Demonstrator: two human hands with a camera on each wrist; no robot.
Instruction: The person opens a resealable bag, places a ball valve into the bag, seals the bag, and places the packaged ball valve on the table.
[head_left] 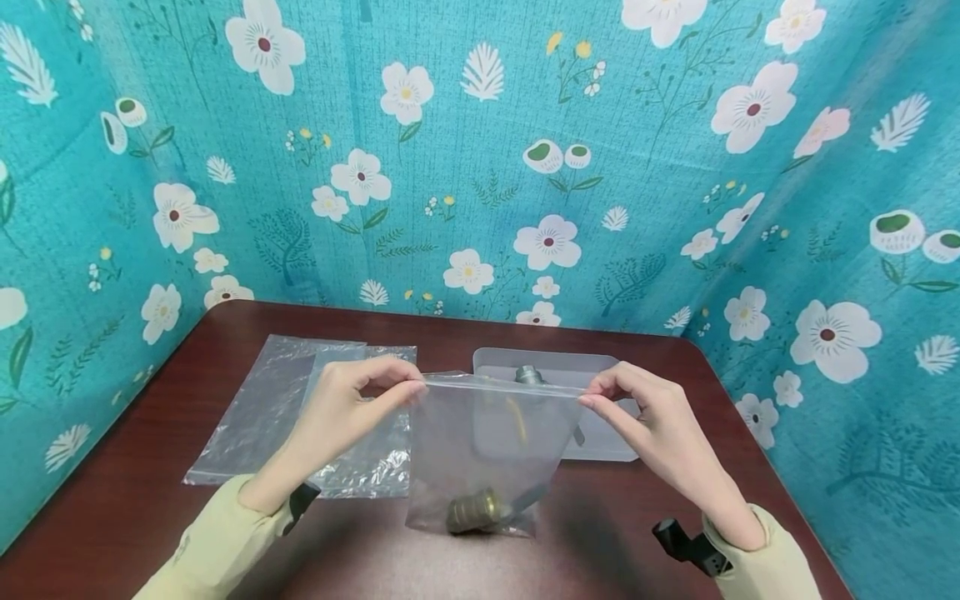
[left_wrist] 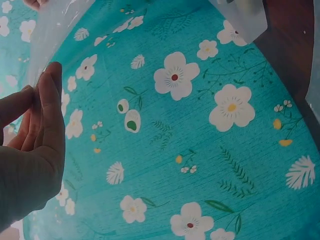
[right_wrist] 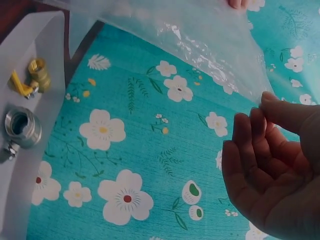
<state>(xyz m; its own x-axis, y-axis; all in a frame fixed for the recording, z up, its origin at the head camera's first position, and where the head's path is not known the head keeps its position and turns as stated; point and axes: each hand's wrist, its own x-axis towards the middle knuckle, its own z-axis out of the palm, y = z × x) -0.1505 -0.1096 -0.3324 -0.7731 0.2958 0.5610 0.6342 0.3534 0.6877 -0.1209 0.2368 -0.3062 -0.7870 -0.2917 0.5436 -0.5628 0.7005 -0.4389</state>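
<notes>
A clear plastic zip bag (head_left: 450, 450) hangs upright over the front of the table, its top edge stretched straight. My left hand (head_left: 352, 404) pinches the left top corner between thumb and fingers. At the right top corner, my right hand (head_left: 652, 417) pinches the bag the same way. Inside, at the bottom, lies a ribbed brass fitting (head_left: 474, 511), blurred by the plastic. Beside it a dark grey strip (head_left: 528, 498) shows, its kind unclear. In the right wrist view the bag (right_wrist: 200, 40) spreads out from the pinching fingertips.
Flat clear plastic bags (head_left: 262, 400) overlap on the left of the table. Behind the held bag is a white tray (head_left: 600, 367) with a silver metal fitting (right_wrist: 22, 127), a yellow lever (right_wrist: 20, 84) and a brass fitting (right_wrist: 39, 76). A floral curtain (head_left: 465, 167) surrounds the table.
</notes>
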